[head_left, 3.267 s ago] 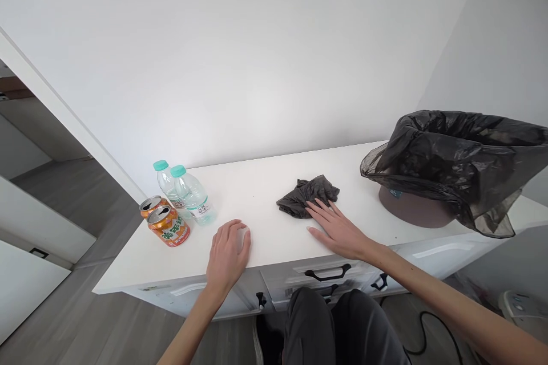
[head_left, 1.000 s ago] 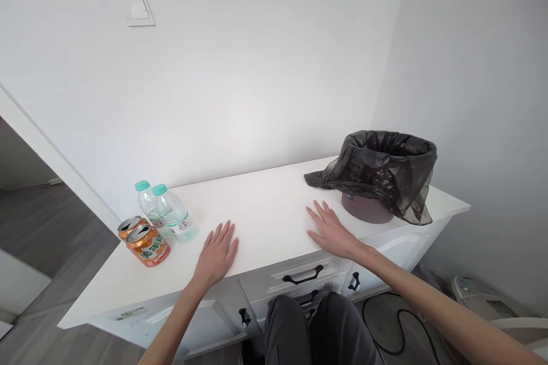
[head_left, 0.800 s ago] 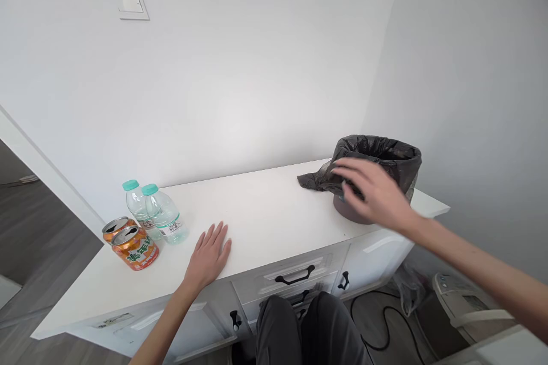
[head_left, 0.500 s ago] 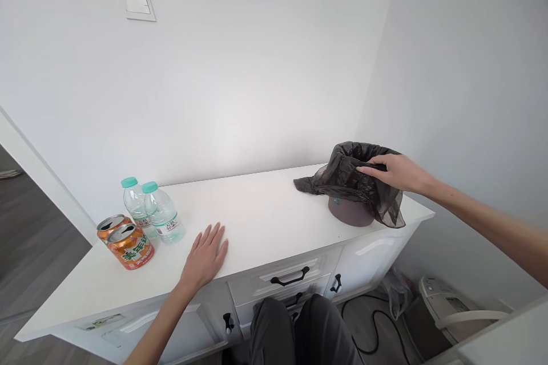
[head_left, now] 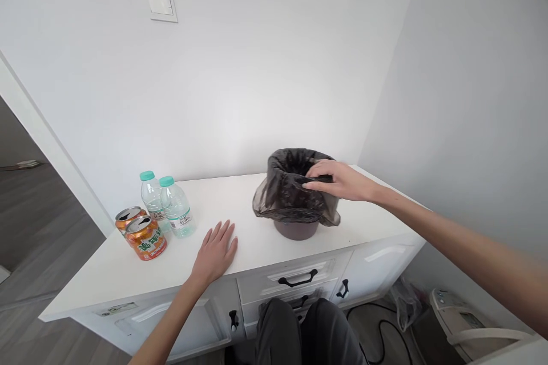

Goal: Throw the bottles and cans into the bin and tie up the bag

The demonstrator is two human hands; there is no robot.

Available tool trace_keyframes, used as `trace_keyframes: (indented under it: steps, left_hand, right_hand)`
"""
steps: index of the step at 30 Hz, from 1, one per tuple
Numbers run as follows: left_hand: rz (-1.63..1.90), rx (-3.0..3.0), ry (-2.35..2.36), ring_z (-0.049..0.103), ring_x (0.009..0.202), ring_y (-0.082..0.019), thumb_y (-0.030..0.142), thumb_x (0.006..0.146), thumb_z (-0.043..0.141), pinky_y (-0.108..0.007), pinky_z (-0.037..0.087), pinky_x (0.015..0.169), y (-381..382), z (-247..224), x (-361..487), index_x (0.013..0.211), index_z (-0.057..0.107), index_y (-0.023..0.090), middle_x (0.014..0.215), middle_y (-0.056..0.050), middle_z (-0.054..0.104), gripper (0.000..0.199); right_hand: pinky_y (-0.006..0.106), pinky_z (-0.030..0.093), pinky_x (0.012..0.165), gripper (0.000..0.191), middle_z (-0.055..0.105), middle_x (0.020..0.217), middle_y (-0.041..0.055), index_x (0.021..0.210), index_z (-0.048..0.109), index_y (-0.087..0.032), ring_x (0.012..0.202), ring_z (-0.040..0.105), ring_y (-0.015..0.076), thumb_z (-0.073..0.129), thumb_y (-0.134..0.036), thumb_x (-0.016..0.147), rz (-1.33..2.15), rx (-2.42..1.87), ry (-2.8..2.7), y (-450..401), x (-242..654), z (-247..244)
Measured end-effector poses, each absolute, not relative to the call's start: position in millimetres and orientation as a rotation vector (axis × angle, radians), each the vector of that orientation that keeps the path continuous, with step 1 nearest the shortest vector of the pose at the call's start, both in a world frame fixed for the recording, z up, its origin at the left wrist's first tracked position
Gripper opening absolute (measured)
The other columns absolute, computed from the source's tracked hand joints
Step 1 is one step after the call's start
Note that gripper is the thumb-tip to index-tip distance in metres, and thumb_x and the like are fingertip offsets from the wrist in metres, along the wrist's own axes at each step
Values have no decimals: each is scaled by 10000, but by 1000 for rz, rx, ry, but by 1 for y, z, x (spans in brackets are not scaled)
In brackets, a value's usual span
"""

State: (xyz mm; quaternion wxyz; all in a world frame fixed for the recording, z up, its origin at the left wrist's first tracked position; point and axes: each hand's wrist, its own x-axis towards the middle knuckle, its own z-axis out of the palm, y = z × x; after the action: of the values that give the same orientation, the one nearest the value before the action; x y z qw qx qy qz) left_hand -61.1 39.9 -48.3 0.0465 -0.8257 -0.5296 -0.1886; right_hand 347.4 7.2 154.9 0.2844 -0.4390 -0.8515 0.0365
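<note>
A small dark trash can (head_left: 296,231) stands upright on the white cabinet top (head_left: 244,242), lined with a black trash bag (head_left: 295,194) folded out over its rim. My right hand (head_left: 338,179) grips that rim on the right, fingers inside and thumb outside, with the bag's film between. My left hand (head_left: 216,251) lies flat on the cabinet top, fingers stretched out, holding nothing. Left of it stand two clear water bottles with teal caps, the nearer bottle (head_left: 177,211) partly covering the other bottle (head_left: 149,191). Two opened orange soda cans, a front can (head_left: 148,239) and a rear can (head_left: 128,215), stand beside them.
A light switch (head_left: 162,7) is on the wall behind. The cabinet front has black handles (head_left: 298,278). On the floor at lower right are a black cable (head_left: 383,331), a clear plastic bag (head_left: 405,302) and a pale appliance (head_left: 464,319).
My right hand has moved the lined trash can left along the cabinet top, toward the middle. My left hand stays flat on the surface. The view has shifted slightly left.
</note>
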Motion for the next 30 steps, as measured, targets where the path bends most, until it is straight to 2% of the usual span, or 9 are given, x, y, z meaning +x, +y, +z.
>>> trace_keyframes:
  steps: [7,10,12,14,16,18,21,26,30]
  left_hand:
    - [-620,-2505,-1602,433,1501,-313,431,1036,363,-565,364,1221,33,-46,-57,1453,586,211,1523,-105,583,522]
    - [-586,-2509,-1626,438,1495,-310,421,1044,362,-562,337,1236,33,-47,-55,1452,577,200,1541,-106,563,511]
    - [-589,-2506,-1617,434,1496,-306,416,1051,360,-561,320,1244,34,-48,-53,1455,569,203,1545,-108,557,502]
    - [-594,-2505,-1588,425,1500,-308,410,1055,358,-563,317,1243,35,-49,-53,1456,564,210,1534,-104,567,494]
    - [-575,-2515,-1556,422,1499,-309,408,1058,357,-557,319,1242,37,-50,-53,1457,562,215,1513,-101,584,489]
    - [-554,-2519,-1539,419,1500,-305,401,1061,354,-552,315,1245,38,-49,-53,1461,556,214,1501,-101,593,486]
    - [-543,-2520,-1536,412,1505,-297,395,1062,362,-561,305,1252,41,-48,-52,1473,542,214,1524,-105,572,484]
    - [-527,-2536,-1526,487,1445,-290,384,1062,366,-553,306,1254,43,-48,-50,1446,555,216,1522,-97,573,460]
    - [-589,-2521,-1468,567,1341,-284,334,1042,404,-502,426,1158,34,-42,-58,1399,575,235,1410,-99,645,408]
  right_hand:
    - [474,456,1067,414,732,1210,95,842,739,-222,1176,629,291,567,-578,967,139,-939,-2388,21,265,172]
    - [517,362,1186,439,612,1440,80,1133,749,-269,1400,481,339,566,-619,943,72,-1038,-2249,8,268,161]
    - [527,354,1201,529,477,1584,41,1373,632,-333,1509,351,342,522,-639,956,82,-1189,-2024,6,284,136]
    - [511,400,1172,573,454,1603,63,1498,499,-341,1501,381,321,402,-624,1009,151,-1296,-1730,12,306,95]
    - [497,482,1092,592,585,1472,129,1499,472,-279,1366,550,309,302,-606,1036,305,-1405,-1464,26,327,44]
    - [492,553,975,600,703,1259,179,1367,555,-180,1179,676,324,369,-621,1007,539,-1471,-1343,39,342,-5]
    - [438,584,886,452,760,1048,146,1142,630,-188,935,736,276,540,-579,935,748,-1452,-1285,50,351,-55]
    - [371,554,835,254,757,864,43,1023,643,-232,784,704,207,581,-450,908,760,-1423,-1338,48,352,-64]
    - [351,533,809,196,754,842,30,1008,640,-234,767,688,197,577,-383,897,789,-1410,-1341,46,351,-58]
